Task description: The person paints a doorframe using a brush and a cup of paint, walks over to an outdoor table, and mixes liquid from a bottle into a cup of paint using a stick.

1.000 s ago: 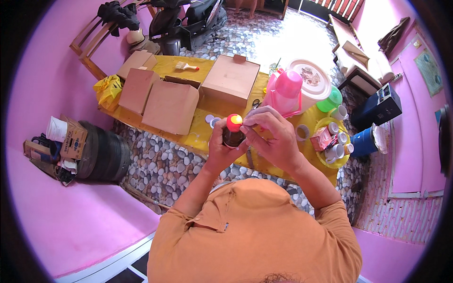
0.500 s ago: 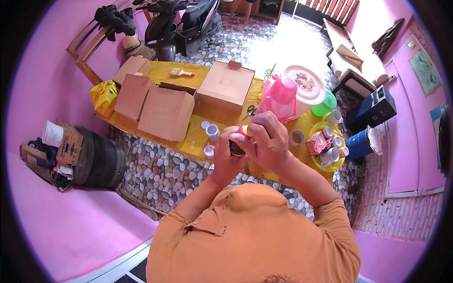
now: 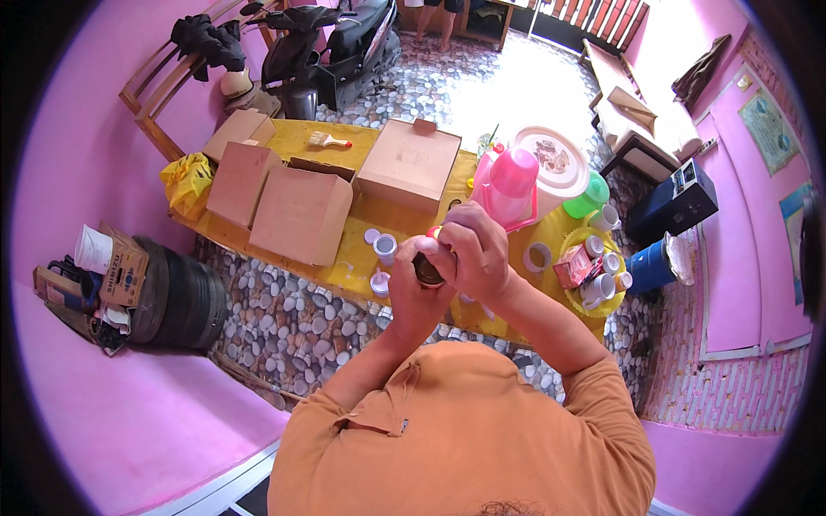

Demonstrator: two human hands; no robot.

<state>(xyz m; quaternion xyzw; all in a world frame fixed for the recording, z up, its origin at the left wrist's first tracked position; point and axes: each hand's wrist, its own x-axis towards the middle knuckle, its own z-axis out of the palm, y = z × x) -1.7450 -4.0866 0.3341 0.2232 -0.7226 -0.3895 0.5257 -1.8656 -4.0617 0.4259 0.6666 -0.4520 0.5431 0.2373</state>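
Note:
Above the near edge of the table, my left hand (image 3: 416,301) is wrapped round a small dark brown bottle (image 3: 428,272). My right hand (image 3: 478,258) is closed over its top, fingers pinching a small red cap (image 3: 434,232) that mostly hides beneath them. Whether the cap is still seated on the bottle cannot be seen. Just left of my hands stand an open white jar (image 3: 385,248) with greyish contents and a smaller white pot (image 3: 380,282). A round white lid (image 3: 371,235) lies beside them.
Cardboard boxes (image 3: 301,211) fill the left of the yellow-covered table (image 3: 366,301), with a paintbrush (image 3: 329,140) behind. To the right are a pink jug (image 3: 509,179), a large lidded tub (image 3: 551,159), a tape roll (image 3: 537,256) and a yellow tray (image 3: 575,301) of mugs. A person's legs (image 3: 437,26) show far off.
My right hand has turned and closed further over the bottle's top, covering most of the red and yellow cap. The view has shifted slightly; the scissors are now mostly behind my hand.

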